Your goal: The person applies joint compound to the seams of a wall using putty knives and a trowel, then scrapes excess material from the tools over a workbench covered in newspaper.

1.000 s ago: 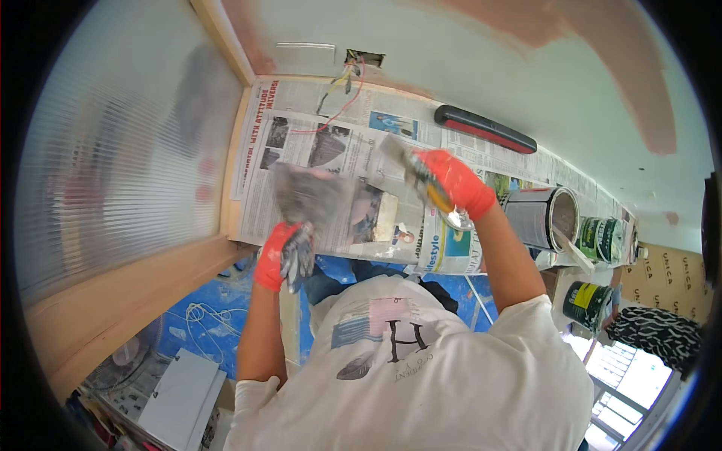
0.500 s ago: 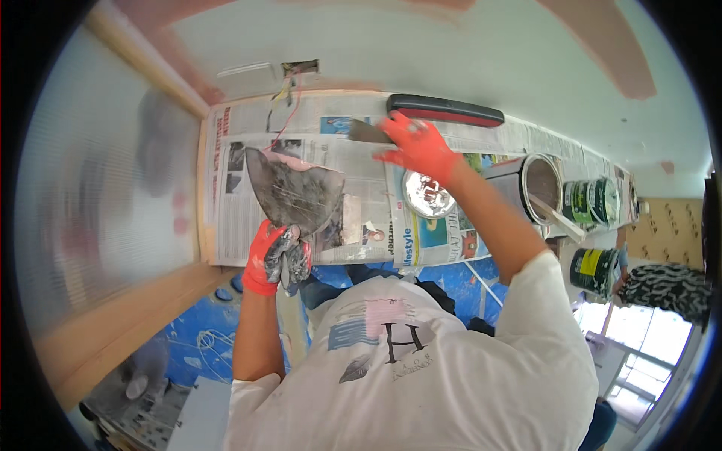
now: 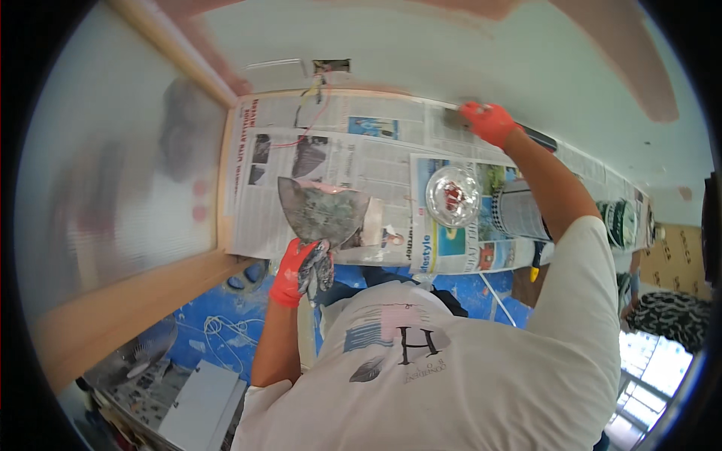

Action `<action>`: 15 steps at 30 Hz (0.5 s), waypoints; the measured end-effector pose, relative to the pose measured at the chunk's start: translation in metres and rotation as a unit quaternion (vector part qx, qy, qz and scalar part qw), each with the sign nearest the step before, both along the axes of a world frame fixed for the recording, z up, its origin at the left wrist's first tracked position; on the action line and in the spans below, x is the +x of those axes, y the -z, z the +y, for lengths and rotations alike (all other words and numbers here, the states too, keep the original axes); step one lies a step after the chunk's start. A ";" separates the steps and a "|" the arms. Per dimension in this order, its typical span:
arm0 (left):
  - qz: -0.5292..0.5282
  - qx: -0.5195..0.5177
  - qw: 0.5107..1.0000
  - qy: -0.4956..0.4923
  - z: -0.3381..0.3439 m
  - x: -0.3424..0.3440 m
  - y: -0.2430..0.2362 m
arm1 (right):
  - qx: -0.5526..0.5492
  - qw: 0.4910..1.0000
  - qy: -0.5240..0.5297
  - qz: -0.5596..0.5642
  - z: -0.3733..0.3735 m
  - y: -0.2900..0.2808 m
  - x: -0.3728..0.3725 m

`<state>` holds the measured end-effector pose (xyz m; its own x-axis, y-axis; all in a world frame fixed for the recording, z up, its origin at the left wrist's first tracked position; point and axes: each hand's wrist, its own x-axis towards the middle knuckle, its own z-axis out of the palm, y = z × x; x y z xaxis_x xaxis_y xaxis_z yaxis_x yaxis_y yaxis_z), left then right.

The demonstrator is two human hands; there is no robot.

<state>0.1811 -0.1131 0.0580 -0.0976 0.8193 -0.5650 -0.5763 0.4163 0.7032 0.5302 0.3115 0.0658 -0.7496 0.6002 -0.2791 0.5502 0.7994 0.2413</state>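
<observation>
In a red glove, my left hand (image 3: 297, 272) is closed at the near corner of a broad fan-shaped scraper blade (image 3: 320, 214). The blade is stained grey, with pinkish filler along its far edge, and is held over the newspaper. Its handle is hidden by grey-smeared fingers or a bunched cloth; I cannot tell which. Farther off to the right, my right hand (image 3: 489, 124), also red-gloved, is closed around a small putty knife (image 3: 454, 118). The knife's greyish blade points left, close to the foot of the pale wall (image 3: 421, 60).
Newspaper (image 3: 391, 169) covers the ledge. On it are a shiny round lid (image 3: 453, 197), a paint tin (image 3: 523, 213) and a long dark case (image 3: 540, 140) partly behind my right hand. Loose wires (image 3: 325, 90) hang from a wall opening. A wood-framed translucent panel (image 3: 128, 173) borders the left.
My right hand has moved right and farther away with the putty knife, to the wall's foot. The view has shifted left; my left hand still holds the broad scraper.
</observation>
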 end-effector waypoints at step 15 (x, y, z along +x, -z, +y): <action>0.471 0.293 0.830 0.054 0.007 -0.016 0.018 | -0.143 0.931 -0.123 0.312 -0.208 -0.100 -0.085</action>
<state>0.1655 -0.1061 0.0403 -0.1783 0.9592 0.2193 0.3624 -0.1432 0.9210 0.4454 0.1039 0.1655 -0.9246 0.3566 0.1337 0.3037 0.9022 -0.3061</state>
